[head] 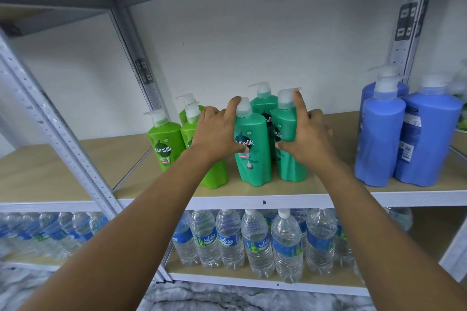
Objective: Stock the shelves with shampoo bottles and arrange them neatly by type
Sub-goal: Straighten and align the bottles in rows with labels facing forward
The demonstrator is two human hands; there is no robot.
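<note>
White wall point(227, 40) backs a grey metal rack whose wooden shelf point(303, 188) carries pump bottles of shampoo, all standing upright with their long axes vertical. At its middle the left hand point(214, 134) curls round the front teal bottle point(254, 156), forefinger up beside the white pump collar and thumb across the label, which faces the camera. The right hand point(307, 137) grips the teal bottle beside it point(288, 139), forefinger raised along the pump head, whose spout points right, thumb pressing the bottle's front. Behind these two stands a third teal bottle point(262, 101), spout pointing left. Just left of the hands are the light green bottles point(165, 141), spouts to the left, one partly hidden by the left wrist. Well apart on the right stand blue bottles point(427, 144), the front one showing its back label. Below, on the lower shelf, stand rows of water bottles point(257, 242).
</note>
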